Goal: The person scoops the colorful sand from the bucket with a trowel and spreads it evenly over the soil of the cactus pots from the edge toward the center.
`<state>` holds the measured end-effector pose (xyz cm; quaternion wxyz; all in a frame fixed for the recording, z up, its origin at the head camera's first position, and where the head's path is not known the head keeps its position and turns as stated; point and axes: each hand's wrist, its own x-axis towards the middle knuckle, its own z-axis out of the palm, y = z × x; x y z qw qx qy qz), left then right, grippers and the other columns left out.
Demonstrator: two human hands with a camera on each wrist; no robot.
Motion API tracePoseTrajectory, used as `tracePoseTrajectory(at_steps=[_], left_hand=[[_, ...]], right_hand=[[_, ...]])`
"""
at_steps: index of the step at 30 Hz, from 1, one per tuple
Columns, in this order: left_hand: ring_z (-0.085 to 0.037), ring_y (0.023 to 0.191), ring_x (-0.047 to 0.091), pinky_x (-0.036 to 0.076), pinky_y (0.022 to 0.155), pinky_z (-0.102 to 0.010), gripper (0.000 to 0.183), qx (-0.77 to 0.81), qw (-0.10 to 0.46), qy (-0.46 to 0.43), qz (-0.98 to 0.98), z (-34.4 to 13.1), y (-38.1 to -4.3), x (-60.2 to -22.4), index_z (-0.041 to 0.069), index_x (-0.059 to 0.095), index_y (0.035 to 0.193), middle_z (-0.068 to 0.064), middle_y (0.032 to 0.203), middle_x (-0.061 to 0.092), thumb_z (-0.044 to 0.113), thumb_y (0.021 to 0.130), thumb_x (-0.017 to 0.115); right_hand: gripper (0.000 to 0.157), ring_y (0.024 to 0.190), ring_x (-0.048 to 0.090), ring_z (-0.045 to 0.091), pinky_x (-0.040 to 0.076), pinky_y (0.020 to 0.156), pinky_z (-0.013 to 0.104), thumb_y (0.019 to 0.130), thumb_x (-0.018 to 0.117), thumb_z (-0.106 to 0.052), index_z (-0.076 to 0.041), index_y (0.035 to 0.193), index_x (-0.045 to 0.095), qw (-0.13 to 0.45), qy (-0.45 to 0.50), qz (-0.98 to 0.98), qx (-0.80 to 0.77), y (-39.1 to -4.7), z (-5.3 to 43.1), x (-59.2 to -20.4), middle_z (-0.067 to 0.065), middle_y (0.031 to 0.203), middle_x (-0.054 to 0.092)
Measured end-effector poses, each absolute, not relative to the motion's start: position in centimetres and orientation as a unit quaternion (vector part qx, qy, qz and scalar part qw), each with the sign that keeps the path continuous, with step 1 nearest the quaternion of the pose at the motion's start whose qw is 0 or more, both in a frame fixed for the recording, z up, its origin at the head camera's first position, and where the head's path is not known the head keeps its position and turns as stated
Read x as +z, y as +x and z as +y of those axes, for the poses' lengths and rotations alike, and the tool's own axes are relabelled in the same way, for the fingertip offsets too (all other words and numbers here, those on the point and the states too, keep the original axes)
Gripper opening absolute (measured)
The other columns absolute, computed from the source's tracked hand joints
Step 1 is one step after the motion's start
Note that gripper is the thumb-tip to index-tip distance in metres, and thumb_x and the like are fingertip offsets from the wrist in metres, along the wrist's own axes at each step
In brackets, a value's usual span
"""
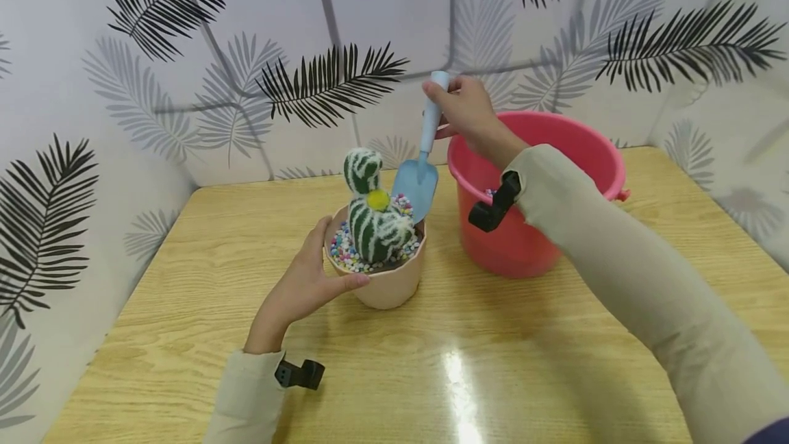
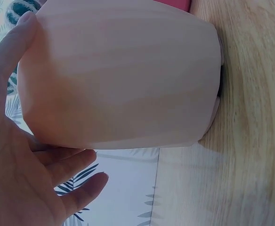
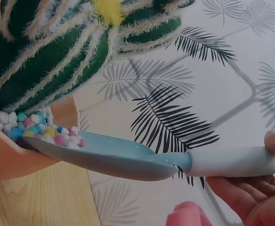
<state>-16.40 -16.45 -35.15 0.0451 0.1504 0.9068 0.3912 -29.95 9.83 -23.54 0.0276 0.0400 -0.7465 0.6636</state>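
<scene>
Holds probably light, stiff trowel [image 1: 416, 187] by handle [image 1: 432, 125], in curled right hand [image 1: 471, 112], at two o'clock of pot [image 1: 394, 286] gripped by spread left hand [image 1: 302, 283].

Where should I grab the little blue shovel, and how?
Best by its handle, coming from the side of the pink bucket, where the right hand holds it. The handle is long and slim and slants up clear of the pot. The wide blade dips into the pot with pebbles on its tip, so grabbing there might spill them.
</scene>
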Motion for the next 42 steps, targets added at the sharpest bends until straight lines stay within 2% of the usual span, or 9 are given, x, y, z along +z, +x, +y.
tracePoseTrajectory(at_steps=[7, 15, 23, 26, 31, 37, 42], left_hand=[[-0.035, 0.145, 0.015, 0.025, 0.112, -0.057, 0.112, 0.403, 0.049, 0.149, 0.902, -16.47, -16.46, -35.22, 0.012, 0.000, 0.154, -0.014, 0.160, 0.008, 0.048, 0.078, 0.075], [-0.035, 0.145, 0.017, 0.026, 0.112, -0.057, 0.113, 0.396, 0.049, 0.147, 0.905, -16.48, -16.57, -35.04, 0.013, 0.000, 0.154, -0.014, 0.159, 0.010, 0.048, 0.077, 0.075], [-0.036, 0.144, 0.018, 0.027, 0.111, -0.057, 0.113, 0.394, 0.050, 0.148, 0.906, -16.44, -16.63, -34.74, 0.014, 0.000, 0.154, -0.014, 0.159, 0.009, 0.049, 0.077, 0.075], [-0.035, 0.144, 0.018, 0.027, 0.111, -0.057, 0.114, 0.396, 0.048, 0.149, 0.905, -16.49, -16.61, -34.79, 0.014, 0.000, 0.154, -0.014, 0.159, 0.010, 0.049, 0.077, 0.075], [-0.035, 0.145, 0.017, 0.025, 0.112, -0.057, 0.114, 0.399, 0.050, 0.147, 0.904, -16.64, -16.57, -34.94, 0.013, -0.001, 0.154, -0.014, 0.159, 0.009, 0.049, 0.077, 0.076], [-0.036, 0.145, 0.017, 0.025, 0.112, -0.057, 0.114, 0.400, 0.048, 0.150, 0.903, -16.78, -16.51, -35.07, 0.013, 0.000, 0.154, -0.014, 0.159, 0.010, 0.048, 0.077, 0.075], [-0.036, 0.145, 0.016, 0.025, 0.112, -0.057, 0.115, 0.397, 0.050, 0.152, 0.904, -16.72, -16.49, -35.11, 0.012, -0.001, 0.154, -0.014, 0.160, 0.008, 0.049, 0.077, 0.075]], right_hand=[[0.035, 0.072, 0.065, 0.015, 0.057, 0.060, 0.027, 0.092, 0.061, -0.032, -0.004, 0.110, 0.051, 0.062, 0.061, -0.748, 0.658, -30.04, 9.72, -23.66, 0.005, 0.095, 0.055], [0.028, 0.069, 0.067, 0.014, 0.058, 0.064, 0.033, 0.093, 0.062, -0.024, -0.004, 0.106, 0.048, -0.008, 0.111, -0.765, 0.634, -29.97, 9.46, -23.78, 0.009, 0.093, 0.062], [0.031, 0.068, 0.067, 0.012, 0.058, 0.062, 0.030, 0.090, 0.066, -0.023, -0.003, 0.109, 0.051, 0.031, 0.128, -0.776, 0.617, -29.72, 9.60, -23.64, 0.015, 0.098, 0.065], [0.030, 0.068, 0.068, 0.012, 0.058, 0.062, 0.030, 0.090, 0.065, -0.023, -0.004, 0.109, 0.052, 0.035, 0.126, -0.760, 0.636, -29.74, 9.60, -23.62, 0.012, 0.094, 0.065], [0.023, 0.066, 0.068, 0.012, 0.058, 0.062, 0.031, 0.092, 0.062, -0.021, -0.005, 0.103, 0.050, 0.012, 0.123, -0.744, 0.656, -29.80, 9.44, -23.78, 0.006, 0.087, 0.063], [0.024, 0.067, 0.067, 0.012, 0.058, 0.063, 0.031, 0.093, 0.061, -0.019, -0.004, 0.105, 0.048, -0.014, 0.125, -0.745, 0.655, -29.81, 9.42, -24.08, 0.006, 0.088, 0.063], [0.027, 0.068, 0.068, 0.012, 0.058, 0.063, 0.031, 0.093, 0.062, -0.020, -0.003, 0.109, 0.048, -0.013, 0.120, -0.750, 0.651, -29.68, 9.61, -24.13, 0.013, 0.095, 0.063]])
